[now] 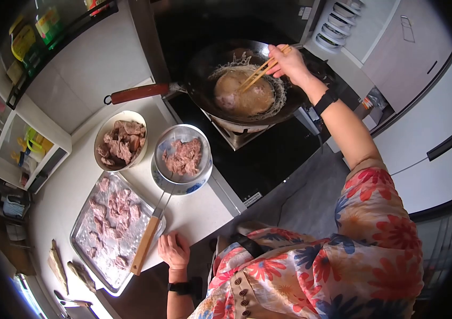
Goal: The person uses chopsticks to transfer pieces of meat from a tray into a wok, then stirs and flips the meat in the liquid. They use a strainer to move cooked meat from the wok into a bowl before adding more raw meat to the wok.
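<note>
My right hand grips a pair of chopsticks, whose tips dip into the bubbling brown liquid in a black wok. Pieces of meat show at the liquid's surface. At the counter's front edge, my left hand rests with its fingers curled; whether anything is under them is hidden. Just left of it lies the wooden handle of a strainer. The strainer holds pinkish meat and sits over a blue-and-white bowl.
A metal tray with scattered raw meat lies on the counter beside a bowl full of meat pieces. The wok's red-brown handle reaches left over the counter. Bottles stand on a rack, upper left. Stacked dishes are at upper right.
</note>
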The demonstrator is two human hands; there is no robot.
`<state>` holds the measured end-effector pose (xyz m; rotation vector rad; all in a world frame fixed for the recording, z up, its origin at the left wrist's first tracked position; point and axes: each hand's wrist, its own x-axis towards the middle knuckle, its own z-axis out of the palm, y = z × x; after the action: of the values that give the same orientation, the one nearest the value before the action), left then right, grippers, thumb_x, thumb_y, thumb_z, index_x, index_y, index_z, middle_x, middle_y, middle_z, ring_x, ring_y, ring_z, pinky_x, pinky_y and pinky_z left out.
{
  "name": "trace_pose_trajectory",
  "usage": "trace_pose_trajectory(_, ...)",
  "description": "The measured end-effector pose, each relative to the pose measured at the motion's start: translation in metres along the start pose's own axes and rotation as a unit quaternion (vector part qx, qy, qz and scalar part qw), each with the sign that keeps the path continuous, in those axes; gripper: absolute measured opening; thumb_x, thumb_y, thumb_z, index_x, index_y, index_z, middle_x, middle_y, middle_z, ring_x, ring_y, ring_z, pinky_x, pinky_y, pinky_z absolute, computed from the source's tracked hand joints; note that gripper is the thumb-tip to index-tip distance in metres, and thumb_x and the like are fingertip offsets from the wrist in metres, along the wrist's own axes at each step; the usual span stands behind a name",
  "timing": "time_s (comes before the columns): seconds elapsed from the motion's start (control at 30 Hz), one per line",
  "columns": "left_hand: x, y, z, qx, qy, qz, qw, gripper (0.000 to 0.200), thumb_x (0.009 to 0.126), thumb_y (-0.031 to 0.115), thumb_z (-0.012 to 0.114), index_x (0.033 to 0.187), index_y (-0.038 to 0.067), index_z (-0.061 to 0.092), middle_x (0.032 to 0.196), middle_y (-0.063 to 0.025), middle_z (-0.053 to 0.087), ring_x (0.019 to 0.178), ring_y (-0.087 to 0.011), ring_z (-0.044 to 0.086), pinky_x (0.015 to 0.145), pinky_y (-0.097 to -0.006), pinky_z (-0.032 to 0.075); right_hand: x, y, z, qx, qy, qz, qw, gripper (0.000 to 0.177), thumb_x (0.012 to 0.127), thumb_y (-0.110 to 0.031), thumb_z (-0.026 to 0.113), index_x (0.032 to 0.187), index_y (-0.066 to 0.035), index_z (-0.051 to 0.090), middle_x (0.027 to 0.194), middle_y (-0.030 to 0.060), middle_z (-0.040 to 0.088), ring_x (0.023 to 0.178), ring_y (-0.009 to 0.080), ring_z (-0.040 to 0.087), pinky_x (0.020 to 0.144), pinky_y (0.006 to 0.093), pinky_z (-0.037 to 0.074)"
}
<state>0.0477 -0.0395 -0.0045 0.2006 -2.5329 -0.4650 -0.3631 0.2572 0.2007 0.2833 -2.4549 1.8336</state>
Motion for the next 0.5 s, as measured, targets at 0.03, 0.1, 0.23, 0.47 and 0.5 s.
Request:
trace_pose_trajectory(0.03,0.0004,0.0006,-0.0003,0.000,-0.001,0.002,1.000,0.008,0.072,0.006,0.052,0.081,0.006,0.054,0.070,-0.0114,0.047,0.065,-0.0308,0.049,0.056,-0.0405,0.039,-0.0009,0.0036,0.0009,-0.001,-0.008,-0.001,1.000,0.034,0.089,-0.035,0.051,0.085,-0.001,0.052,0.074,0.0112,0.058,0.054,0.0182,0.063,0.039,0.0214,0.045)
trace_pose_trajectory(0.1,0.0013,0.0015,-0.0018,0.002,-0.003,0.002,1.000,0.008,0.072,0.006,0.052,0.080,0.006,0.054,0.070,-0.0114,0.047,0.065,-0.0306,0.049,0.056,-0.0404,0.040,-0.0009,0.0066,0.0001,-0.002,-0.014,0.000,1.000,0.034,0.088,-0.035,0.051,0.084,-0.001,0.052,0.074,0.0112,0.058,0.054,0.0177,0.063,0.039,0.0213,0.046)
trace_pose_trajectory(0.23,0.0013,0.0011,-0.0010,-0.005,-0.004,0.006,1.000,0.008,0.072,0.006,0.052,0.080,0.006,0.053,0.070,-0.0114,0.047,0.065,-0.0306,0.049,0.056,-0.0404,0.040,-0.0016,0.0087,-0.0028,-0.031,-0.007,-0.030,0.999,0.032,0.088,-0.033,0.053,0.085,-0.001,0.053,0.074,0.0109,0.059,0.054,0.0165,0.063,0.042,0.0209,0.046)
trace_pose_trajectory(0.47,0.0009,0.0005,-0.0018,-0.005,-0.007,0.003,1.000,0.008,0.072,0.006,0.052,0.081,0.006,0.053,0.069,-0.0118,0.046,0.064,-0.0309,0.048,0.056,-0.0405,0.039,-0.0030,0.0056,-0.0074,0.008,0.037,-0.017,0.999,0.034,0.087,-0.036,0.054,0.087,-0.002,0.054,0.075,0.0085,0.059,0.056,0.0155,0.063,0.043,0.0211,0.047)
trace_pose_trajectory(0.5,0.0007,0.0004,-0.0017,-0.004,-0.006,0.007,1.000,0.008,0.072,0.006,0.052,0.081,0.006,0.053,0.069,-0.0118,0.046,0.064,-0.0310,0.048,0.056,-0.0405,0.039,-0.0032,0.0076,-0.0071,0.013,0.029,-0.009,0.999,0.034,0.087,-0.036,0.054,0.087,-0.002,0.054,0.075,0.0086,0.059,0.056,0.0156,0.063,0.043,0.0212,0.047)
